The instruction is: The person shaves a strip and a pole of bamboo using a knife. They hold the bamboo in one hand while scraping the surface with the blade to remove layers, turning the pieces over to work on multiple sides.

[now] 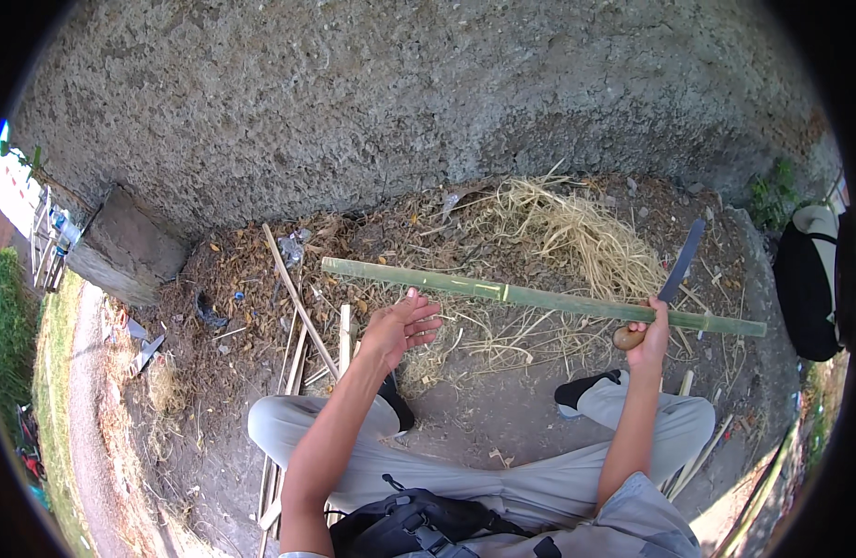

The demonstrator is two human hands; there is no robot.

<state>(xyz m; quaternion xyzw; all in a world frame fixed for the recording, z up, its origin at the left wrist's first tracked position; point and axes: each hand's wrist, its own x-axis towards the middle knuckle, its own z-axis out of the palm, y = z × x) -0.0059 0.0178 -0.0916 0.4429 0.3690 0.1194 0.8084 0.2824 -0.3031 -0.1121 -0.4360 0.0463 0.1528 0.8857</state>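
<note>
Rough grey wall (400,102) fills the upper part of the frame, with bare ground (474,409) below it, strewn with dry scraps. A heap of pale straw (591,237) lies at the upper right of centre, close to the foot of the wall. Across the middle runs a green bamboo pole (577,304), sloping slightly down from left of centre to its far end at the right, with pale marks along its side and a ring at a joint. The left hand (400,332) is just below the pole's left part, palm turned up, fingers loosely spread and holding nothing; its thumb tip comes right up to the pole's lower edge, and I cannot tell whether they touch. At right of centre, the right hand (648,344) has its fingers curled round the handle of a knife (684,261), whose dark blade points up and to the right, past the pole. The pole meets this hand at the upper fingers; whether they grip it too, I cannot tell. Thin wooden strips (302,307) lie left of centre, beside the left forearm. Grey trousers (465,470) and a black waist bag (414,523) fill the lower middle, and a stone block (130,246) stands at the left.
</note>
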